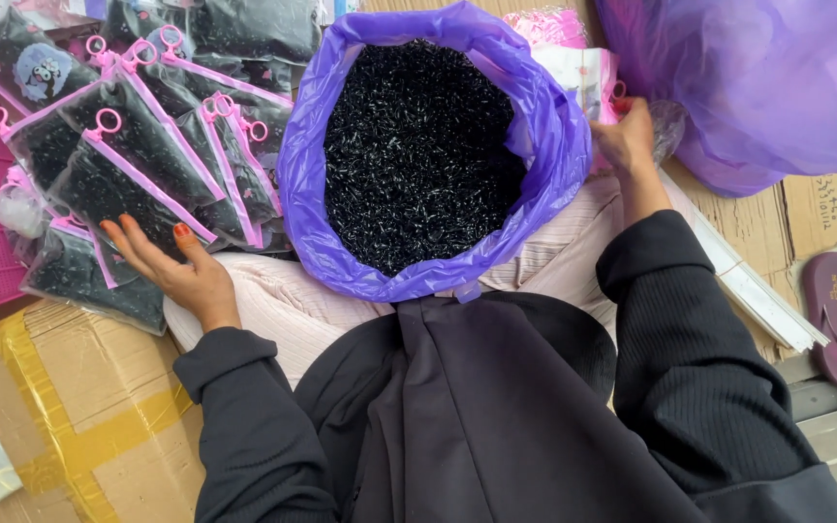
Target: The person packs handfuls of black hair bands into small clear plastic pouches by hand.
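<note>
Head view: left hand point(178, 268), fingers spread flat, presses on filled clear zip pouches with pink ring sliders point(133, 165) at nine o'clock. Right hand point(624, 138) at two o'clock pinches a pink-printed empty pouch point(578, 73). Between them, at twelve o'clock, stands an open purple plastic bag of tiny black elastic bands point(418, 155).

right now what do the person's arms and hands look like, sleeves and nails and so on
Both arms wear long black ribbed knit sleeves with snug cuffs at the wrists. The left hand is bare, with orange-red polish on the nails. The right hand is also bare; no rings, watch or gloves are visible.
</note>
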